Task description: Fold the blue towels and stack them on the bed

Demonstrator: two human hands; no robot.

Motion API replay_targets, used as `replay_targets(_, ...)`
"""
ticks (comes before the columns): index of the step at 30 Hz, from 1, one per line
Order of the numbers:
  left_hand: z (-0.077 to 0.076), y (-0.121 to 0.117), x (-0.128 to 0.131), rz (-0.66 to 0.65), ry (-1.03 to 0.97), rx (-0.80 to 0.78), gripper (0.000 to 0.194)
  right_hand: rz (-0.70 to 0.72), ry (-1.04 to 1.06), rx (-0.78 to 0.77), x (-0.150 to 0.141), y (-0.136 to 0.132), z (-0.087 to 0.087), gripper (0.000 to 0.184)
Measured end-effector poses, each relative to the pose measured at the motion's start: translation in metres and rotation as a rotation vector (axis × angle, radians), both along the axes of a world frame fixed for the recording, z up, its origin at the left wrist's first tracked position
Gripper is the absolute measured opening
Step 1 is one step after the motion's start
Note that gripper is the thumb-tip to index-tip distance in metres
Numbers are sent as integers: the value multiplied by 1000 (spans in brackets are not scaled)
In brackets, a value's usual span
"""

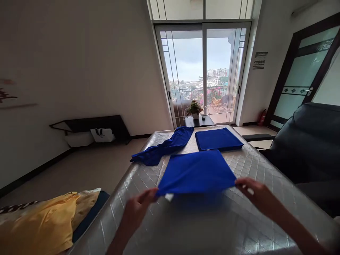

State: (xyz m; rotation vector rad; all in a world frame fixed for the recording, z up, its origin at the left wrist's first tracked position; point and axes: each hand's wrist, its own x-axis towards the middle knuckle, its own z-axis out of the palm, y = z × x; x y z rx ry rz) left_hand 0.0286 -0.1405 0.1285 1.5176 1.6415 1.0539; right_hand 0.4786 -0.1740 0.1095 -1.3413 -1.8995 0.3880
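Observation:
A blue cloth (196, 171) is stretched between my two hands above a quilted silver mattress (127, 205). My left hand (140, 207) pinches its near left corner, and my right hand (251, 189) pinches the near right corner. The near edge hangs down and is blurred; a small white tag shows by the left corner. Just beyond it lies a neat stack of folded blue cloths (219, 139). To the left of that stack, a crumpled blue cloth (167, 147) stretches toward the mattress's left edge.
Yellow fabric (47, 223) is piled at the lower left. A dark leather sofa (313, 141) stands on the right. Past the far edge is a small black table (190, 122) with a flower pot (195, 109). A white bag (103, 135) sits by the left wall.

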Motion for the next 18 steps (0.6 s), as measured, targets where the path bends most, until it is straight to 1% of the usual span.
replay_targets(1,-20,-8,2,-26,-2,-67,63,32,-1,-55,-2,-6,-28,40)
replay_targets(2,-37,-15,5,-48,13,-117,60,53,-14,-108,-3,-11,-52,40)
replay_targets(3,-49,-21,8,-61,35,-152,57,55,-24,-145,-3,-15,-71,39)
replay_targets(4,-57,-26,10,-61,61,-171,53,51,-34,-163,-3,-19,-86,39)
replay_targets(5,-61,-30,13,-53,85,-181,51,40,-38,-161,-2,-22,-96,39)
replay_targets(6,-62,-33,14,-38,106,-184,49,26,-38,-142,-1,-25,-102,40)
replay_targets(8,-58,-38,15,-3,151,-185,45,10,-29,-76,0,-30,-106,40)
replay_targets(10,-53,-42,14,10,217,-188,42,1,-26,-22,0,-35,-104,37)
replay_targets(12,-52,-46,12,13,308,-200,38,2,-41,-14,-1,-42,-101,32)
replay_targets(14,-57,-51,9,27,399,-216,35,25,-77,-52,-3,-48,-99,30)
replay_targets(18,-74,-61,5,54,497,-229,37,66,-150,-135,-5,-59,-104,36)
